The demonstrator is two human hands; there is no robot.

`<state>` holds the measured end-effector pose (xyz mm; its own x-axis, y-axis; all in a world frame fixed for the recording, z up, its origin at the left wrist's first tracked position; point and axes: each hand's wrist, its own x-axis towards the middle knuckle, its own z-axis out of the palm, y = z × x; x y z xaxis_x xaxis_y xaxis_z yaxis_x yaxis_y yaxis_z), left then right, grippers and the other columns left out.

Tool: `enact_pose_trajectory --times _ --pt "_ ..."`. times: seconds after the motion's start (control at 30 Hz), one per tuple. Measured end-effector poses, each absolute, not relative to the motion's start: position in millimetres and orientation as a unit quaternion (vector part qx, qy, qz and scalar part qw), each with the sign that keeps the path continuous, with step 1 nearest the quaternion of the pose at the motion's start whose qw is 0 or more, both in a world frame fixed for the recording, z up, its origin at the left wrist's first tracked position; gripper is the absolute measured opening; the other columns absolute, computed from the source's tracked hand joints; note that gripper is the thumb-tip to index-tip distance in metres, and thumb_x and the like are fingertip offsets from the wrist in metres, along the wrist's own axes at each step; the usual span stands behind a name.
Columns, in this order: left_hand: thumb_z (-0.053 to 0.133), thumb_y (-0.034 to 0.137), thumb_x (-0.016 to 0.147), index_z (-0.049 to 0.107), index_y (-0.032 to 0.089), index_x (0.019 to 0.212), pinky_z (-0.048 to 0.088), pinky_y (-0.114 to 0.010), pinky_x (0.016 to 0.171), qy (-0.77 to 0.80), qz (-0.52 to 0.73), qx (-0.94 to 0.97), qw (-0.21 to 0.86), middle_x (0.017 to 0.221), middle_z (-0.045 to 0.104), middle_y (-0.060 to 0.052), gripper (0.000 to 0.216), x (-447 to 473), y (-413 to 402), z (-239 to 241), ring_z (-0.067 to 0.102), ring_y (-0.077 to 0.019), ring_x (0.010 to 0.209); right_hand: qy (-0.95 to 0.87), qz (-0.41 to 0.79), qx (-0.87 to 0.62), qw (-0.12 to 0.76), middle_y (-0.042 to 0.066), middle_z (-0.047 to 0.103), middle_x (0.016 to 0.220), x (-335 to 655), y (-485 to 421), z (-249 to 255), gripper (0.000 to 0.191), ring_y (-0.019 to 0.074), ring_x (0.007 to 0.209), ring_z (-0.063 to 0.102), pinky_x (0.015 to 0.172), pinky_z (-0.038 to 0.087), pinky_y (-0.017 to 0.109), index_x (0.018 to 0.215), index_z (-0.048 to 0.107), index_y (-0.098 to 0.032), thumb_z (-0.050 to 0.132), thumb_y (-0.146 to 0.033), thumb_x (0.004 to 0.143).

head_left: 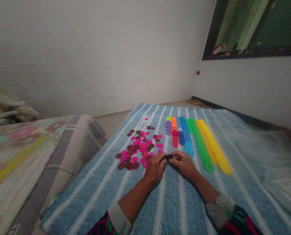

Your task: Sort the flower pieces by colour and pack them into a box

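My left hand [156, 166] and my right hand [183, 162] meet over a blue striped cloth [175, 199], fingers pinched together on a small dark disc piece [169, 157] held between them. Just left of my hands lies a loose pile of pink and brown discs [140, 148]. Beyond my right hand, discs are joined into coloured rows: purple [168, 127], orange and red [175, 132], blue [186, 135], green [200, 145] and yellow [215, 147].
A grey cushion or mattress edge [72, 147] borders the cloth on the left, with a floral sheet [15, 153] beyond it. Clear plastic bags [270, 153] lie on the right. White walls and a dark-framed window [253, 29] stand behind.
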<state>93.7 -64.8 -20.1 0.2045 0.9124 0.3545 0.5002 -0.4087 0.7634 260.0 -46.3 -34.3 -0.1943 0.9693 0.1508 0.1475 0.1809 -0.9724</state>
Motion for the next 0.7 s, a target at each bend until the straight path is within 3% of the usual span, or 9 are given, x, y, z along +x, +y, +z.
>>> enact_pose_trajectory --times 0.37,0.53,0.7 --pt "0.054 0.020 0.082 0.071 0.019 0.093 0.049 -0.029 0.079 0.489 0.414 0.723 0.260 0.088 0.071 -0.004 0.020 93.9 -62.9 -21.4 0.064 -0.0174 0.084 -0.659 0.400 -0.455 0.447 -0.007 0.049 0.057 258.7 -50.4 -29.8 0.025 0.0107 0.054 0.047 0.055 0.038 0.022 0.092 0.069 -0.016 0.063 -0.032 0.075" --pt "0.055 0.019 0.081 0.072 0.020 0.096 0.049 -0.029 0.081 0.498 0.420 0.710 0.267 0.089 0.072 -0.003 0.022 94.1 -64.5 -19.1 0.064 -0.0176 0.086 -0.698 0.326 -0.468 0.433 -0.003 0.058 0.061 255.7 -53.5 -30.2 0.031 0.0137 0.058 0.055 0.061 0.044 0.025 0.102 0.070 -0.015 0.058 -0.032 0.079" --pt "0.053 0.019 0.081 0.073 0.020 0.091 0.050 -0.030 0.080 0.504 0.427 0.703 0.264 0.085 0.072 -0.003 0.021 94.9 -66.2 -18.3 0.064 -0.0176 0.084 -0.722 0.261 -0.470 0.435 0.006 0.073 0.096 249.1 -56.0 -37.9 0.033 0.0217 0.084 0.067 0.078 0.051 0.033 0.111 0.068 -0.020 0.053 -0.028 0.083"
